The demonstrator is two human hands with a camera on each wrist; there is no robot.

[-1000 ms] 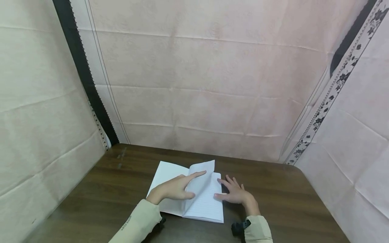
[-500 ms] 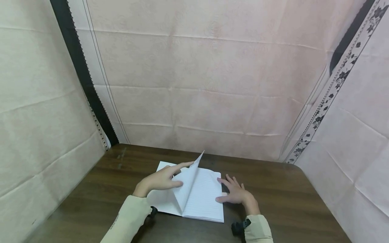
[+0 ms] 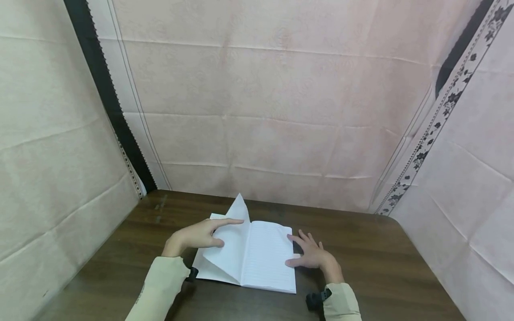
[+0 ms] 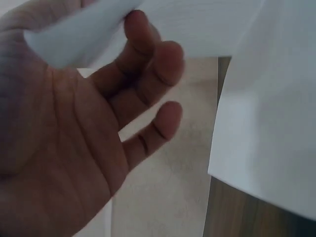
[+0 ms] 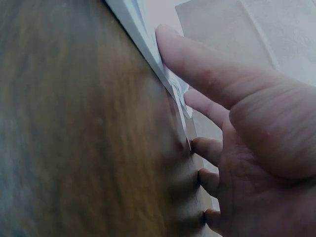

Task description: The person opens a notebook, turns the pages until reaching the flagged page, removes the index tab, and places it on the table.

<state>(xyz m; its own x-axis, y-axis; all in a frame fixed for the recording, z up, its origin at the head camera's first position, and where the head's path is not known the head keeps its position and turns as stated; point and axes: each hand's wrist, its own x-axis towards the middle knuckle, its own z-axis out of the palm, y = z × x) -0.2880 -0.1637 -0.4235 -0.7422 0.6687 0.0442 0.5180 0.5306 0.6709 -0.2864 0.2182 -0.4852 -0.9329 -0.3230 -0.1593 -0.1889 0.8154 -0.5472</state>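
Observation:
An open notebook (image 3: 269, 263) with lined white pages lies on the table. My left hand (image 3: 196, 234) is over its left half, thumb and index finger spread apart against a raised page (image 3: 234, 252). That page stands tilted to the left, its upper corner pointing up. In the left wrist view the page edge crosses the hollow between thumb and fingers, and the other fingers of the left hand (image 4: 98, 128) are loosely bent. My right hand (image 3: 311, 252) rests at the notebook's right edge, fingers spread, thumb and index fingertip on the page margin.
The brown wooden table (image 3: 385, 263) extends to both sides of the notebook. Pale cloth (image 3: 277, 111) hangs behind it and at both sides. A dark device (image 3: 314, 302) is strapped to the right wrist.
My left hand has moved left, carrying the page from the right half over the spine to the left side. The right hand has stayed almost in place at the right edge.

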